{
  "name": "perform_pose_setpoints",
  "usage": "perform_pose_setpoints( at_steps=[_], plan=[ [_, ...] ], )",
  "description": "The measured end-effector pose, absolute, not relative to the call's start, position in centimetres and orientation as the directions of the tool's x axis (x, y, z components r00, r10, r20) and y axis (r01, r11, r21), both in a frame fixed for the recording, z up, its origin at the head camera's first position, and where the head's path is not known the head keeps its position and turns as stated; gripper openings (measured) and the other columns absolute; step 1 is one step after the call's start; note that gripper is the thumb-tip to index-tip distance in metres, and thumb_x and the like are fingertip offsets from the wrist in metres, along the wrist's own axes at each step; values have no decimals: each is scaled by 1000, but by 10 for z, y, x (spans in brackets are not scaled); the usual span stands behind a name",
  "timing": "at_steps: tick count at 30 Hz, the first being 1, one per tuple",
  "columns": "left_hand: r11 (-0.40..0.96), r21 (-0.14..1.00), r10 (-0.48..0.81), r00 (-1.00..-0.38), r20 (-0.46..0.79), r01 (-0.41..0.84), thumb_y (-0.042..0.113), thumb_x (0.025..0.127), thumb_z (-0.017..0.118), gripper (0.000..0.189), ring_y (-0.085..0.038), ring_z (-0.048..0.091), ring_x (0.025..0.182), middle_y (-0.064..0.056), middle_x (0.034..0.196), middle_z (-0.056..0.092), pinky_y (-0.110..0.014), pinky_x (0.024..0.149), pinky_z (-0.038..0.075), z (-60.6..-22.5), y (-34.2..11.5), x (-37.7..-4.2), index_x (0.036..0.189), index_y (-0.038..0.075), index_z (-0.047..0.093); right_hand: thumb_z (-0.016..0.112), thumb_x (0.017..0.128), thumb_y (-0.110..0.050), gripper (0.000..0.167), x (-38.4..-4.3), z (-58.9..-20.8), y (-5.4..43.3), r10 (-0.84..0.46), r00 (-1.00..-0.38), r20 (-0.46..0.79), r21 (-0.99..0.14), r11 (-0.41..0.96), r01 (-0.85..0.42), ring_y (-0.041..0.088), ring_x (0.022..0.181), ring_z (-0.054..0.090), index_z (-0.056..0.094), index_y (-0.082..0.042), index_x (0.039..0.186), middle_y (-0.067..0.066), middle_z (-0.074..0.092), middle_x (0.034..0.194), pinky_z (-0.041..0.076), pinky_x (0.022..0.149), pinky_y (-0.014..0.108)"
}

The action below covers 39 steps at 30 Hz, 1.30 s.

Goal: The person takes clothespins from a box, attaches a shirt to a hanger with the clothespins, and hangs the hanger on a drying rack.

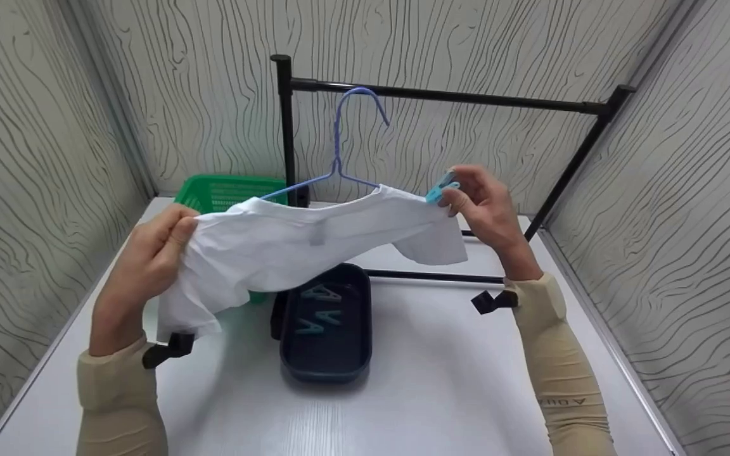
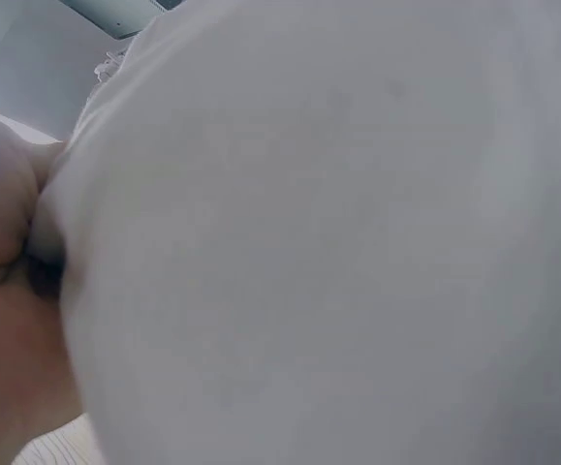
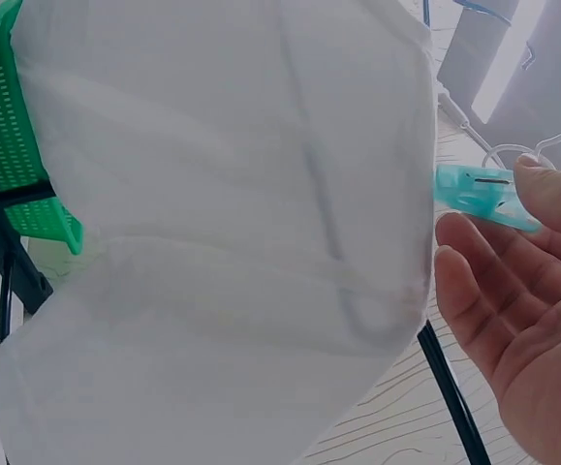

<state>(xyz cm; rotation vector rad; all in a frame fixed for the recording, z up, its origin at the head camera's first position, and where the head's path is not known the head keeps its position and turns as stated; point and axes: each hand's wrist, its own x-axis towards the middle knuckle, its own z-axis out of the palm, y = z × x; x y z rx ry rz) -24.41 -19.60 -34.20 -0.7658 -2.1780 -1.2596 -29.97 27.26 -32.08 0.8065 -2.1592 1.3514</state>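
Note:
A white T-shirt (image 1: 301, 234) hangs on a blue wire hanger (image 1: 337, 142), whose hook overlaps the rack's top bar in the head view. My left hand (image 1: 153, 253) grips the shirt at its left shoulder, and the cloth fills most of the left wrist view. With thumb and fingers my right hand (image 1: 485, 202) pinches a light blue clothespin (image 1: 442, 187) at the shirt's right shoulder. In the right wrist view the clothespin (image 3: 483, 194) meets the cloth's edge, and the hanger's outline shows through the fabric.
Behind the shirt stands a black metal rack (image 1: 447, 95). A green perforated basket (image 1: 225, 187) is at the back left, partly covered by the shirt. Below the shirt, a dark blue tray (image 1: 330, 364) on the white table (image 1: 428, 380) holds several clothespins (image 1: 320, 323).

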Motion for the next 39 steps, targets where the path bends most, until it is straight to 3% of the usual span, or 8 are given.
perform_pose_setpoints(
  at_steps=[9, 17, 27, 32, 39],
  plan=[
    [369, 589, 238, -686, 687, 719, -4, 99, 47, 13, -8, 52, 64, 1, 78, 52, -20, 53, 44, -344, -192, -245, 97, -3, 59, 61, 94, 0, 27, -291, -315, 276, -252, -704, 664, -606, 371, -704, 11, 74, 62, 56, 6, 120, -8, 65, 94, 52, 64, 21],
    [337, 624, 240, -705, 667, 705, -4, 100, 46, 15, -9, 53, 62, 1, 78, 52, -23, 52, 45, -347, -187, -246, 97, -3, 60, 64, 91, 2, 23, -285, -315, 280, -269, -704, 657, -593, 393, -703, 13, 70, 62, 58, 5, 113, -6, 67, 92, 53, 62, 26],
    [308, 612, 253, -683, 685, 728, -4, 100, 46, 15, -9, 54, 61, 0, 78, 53, -22, 51, 46, -346, -179, -253, 97, -2, 61, 63, 89, 8, 20, -282, -310, 287, -303, -653, 695, -538, 383, -751, 7, 71, 62, 60, 7, 108, -5, 67, 91, 52, 64, 20],
    [300, 612, 251, -679, 689, 732, -3, 100, 46, 15, -9, 54, 60, 0, 77, 53, -22, 51, 45, -345, -174, -256, 97, -2, 61, 62, 91, 6, 17, -278, -308, 292, -295, -658, 693, -549, 376, -746, 5, 70, 62, 60, 8, 107, 0, 67, 89, 52, 64, 19],
    [291, 620, 236, -682, 692, 729, -2, 101, 46, 17, -8, 52, 60, 1, 76, 53, -21, 52, 43, -343, -166, -261, 96, -2, 62, 62, 90, 9, 17, -280, -305, 299, -290, -656, 697, -546, 378, -748, 5, 68, 62, 60, 9, 107, -5, 68, 88, 51, 63, 18]
  ],
)
